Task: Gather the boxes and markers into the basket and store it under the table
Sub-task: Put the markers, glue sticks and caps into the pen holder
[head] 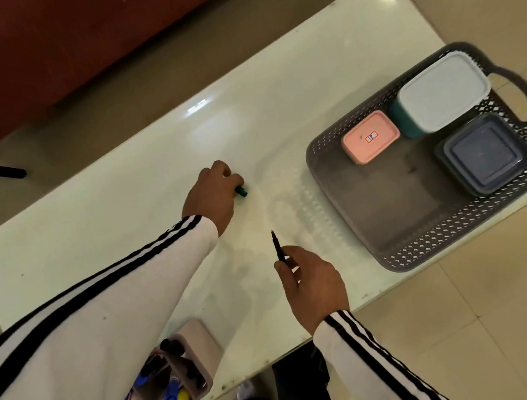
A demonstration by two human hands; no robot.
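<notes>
A grey lattice basket (352,224) stands at the table's right end. Inside it lie a pink box (370,137), a teal box with a pale lid (443,91) and a dark blue-grey box (482,154). My left hand (214,194) is on the table's middle with its fingers curled round a green marker (241,191), of which only the end shows. My right hand (312,281) pinches a thin black pen (277,246) that points away from me, just left of the basket.
A pink organiser (174,371) with several markers in its compartments stands at the near table edge, partly under my left sleeve. The white table (129,191) has tiled floor around it. A dark red piece of furniture (54,42) stands beyond the far edge.
</notes>
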